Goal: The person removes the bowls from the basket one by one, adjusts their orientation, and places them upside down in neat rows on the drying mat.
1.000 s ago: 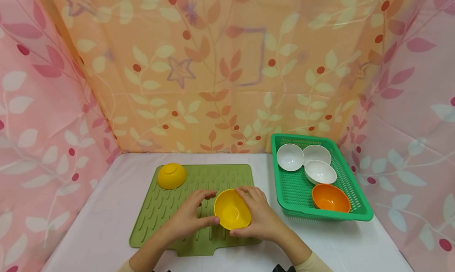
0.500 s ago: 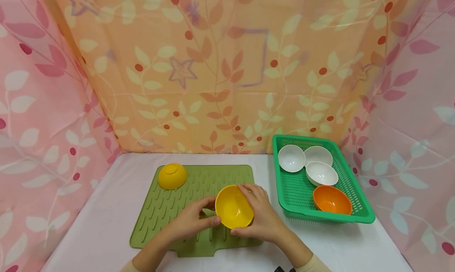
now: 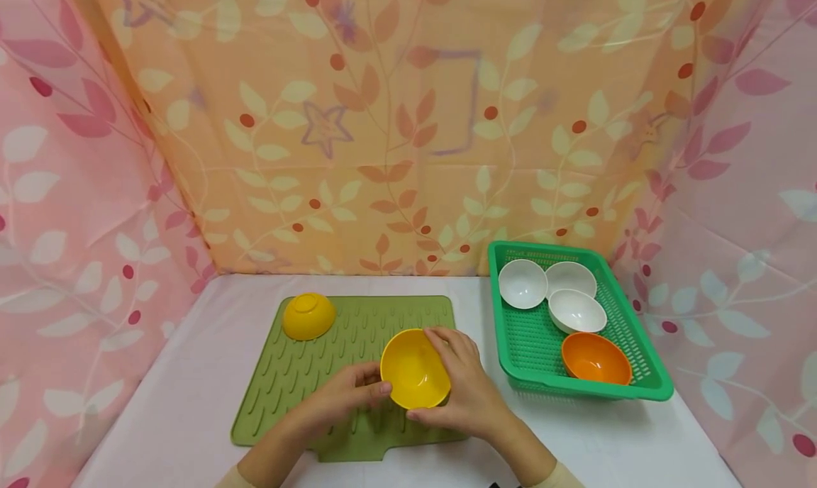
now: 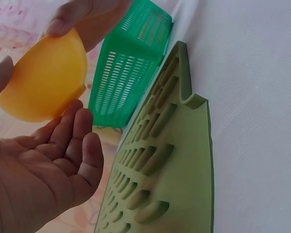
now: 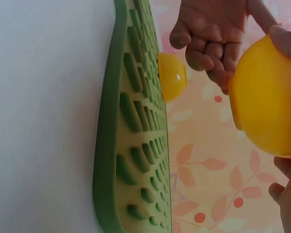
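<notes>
A yellow bowl (image 3: 413,371) is held up over the green ridged mat (image 3: 357,346), tilted so its inside faces the head camera. My right hand (image 3: 469,389) grips its right side, thumb at the near rim and fingers over the far rim. On the left side, my left hand (image 3: 341,403) has its thumb at the rim and curled fingertips against the outside near the base, as the left wrist view of the bowl (image 4: 48,80) shows. A second yellow bowl (image 3: 309,316) lies upside down on the mat's far left corner.
Right of the mat stands a green perforated basket (image 3: 501,332). Inside it are white bowls (image 3: 522,284) at the back and an orange bowl (image 3: 596,359) near the front. Patterned cloth walls (image 3: 408,190) enclose the white table (image 3: 179,396) at the back and sides.
Over the last second the yellow bowl has risen slightly. The left hand's fingers have drawn in, from spread beside the rim to lying behind the bowl. The right hand keeps its grip.
</notes>
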{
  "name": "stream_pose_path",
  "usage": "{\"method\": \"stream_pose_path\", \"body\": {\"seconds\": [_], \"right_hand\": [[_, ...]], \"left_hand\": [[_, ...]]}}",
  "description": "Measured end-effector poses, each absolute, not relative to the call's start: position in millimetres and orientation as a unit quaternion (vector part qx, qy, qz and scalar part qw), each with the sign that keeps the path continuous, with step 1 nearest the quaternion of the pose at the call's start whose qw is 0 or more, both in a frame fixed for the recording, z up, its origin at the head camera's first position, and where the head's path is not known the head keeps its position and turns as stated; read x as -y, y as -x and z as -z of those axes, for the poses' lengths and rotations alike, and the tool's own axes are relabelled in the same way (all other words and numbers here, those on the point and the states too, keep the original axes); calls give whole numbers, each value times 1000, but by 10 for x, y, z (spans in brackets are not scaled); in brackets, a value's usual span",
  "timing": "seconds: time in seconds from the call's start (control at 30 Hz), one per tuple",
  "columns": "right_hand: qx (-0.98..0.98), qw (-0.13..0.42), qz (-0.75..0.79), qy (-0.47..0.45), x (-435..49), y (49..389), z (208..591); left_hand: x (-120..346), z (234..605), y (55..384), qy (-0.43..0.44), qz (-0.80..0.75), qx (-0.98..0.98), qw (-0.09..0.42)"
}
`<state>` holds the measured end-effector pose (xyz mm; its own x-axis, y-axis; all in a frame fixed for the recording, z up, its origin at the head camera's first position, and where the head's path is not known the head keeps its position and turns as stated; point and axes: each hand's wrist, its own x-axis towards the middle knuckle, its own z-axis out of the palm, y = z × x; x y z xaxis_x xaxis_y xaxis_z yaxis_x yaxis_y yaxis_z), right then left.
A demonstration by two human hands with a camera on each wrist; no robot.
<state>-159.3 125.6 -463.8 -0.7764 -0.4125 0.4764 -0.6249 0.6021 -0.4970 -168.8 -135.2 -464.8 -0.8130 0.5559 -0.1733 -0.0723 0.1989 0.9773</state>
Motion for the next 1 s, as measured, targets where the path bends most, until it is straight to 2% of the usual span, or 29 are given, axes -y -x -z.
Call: {"method": "stream_pose_path", "body": {"seconds": [0.17, 0.63, 0.83, 1.0], "right_hand": [[888, 160, -331, -276, -1207, 1568, 4643], [893, 113, -371, -230, -1123, 1504, 4742], [877, 61, -442, -179, -1136, 1542, 4717], [859, 13, -490, -145, -1173, 1585, 4690]], "left_hand": [[1348, 4627, 1698, -147, -627, -722, 254], [1388, 4573, 1679, -96, -628, -736, 236], [1426, 4582, 1700, -86, -610, -766, 184], [1444, 4593, 1700, -112, -556, -816, 109]]}}
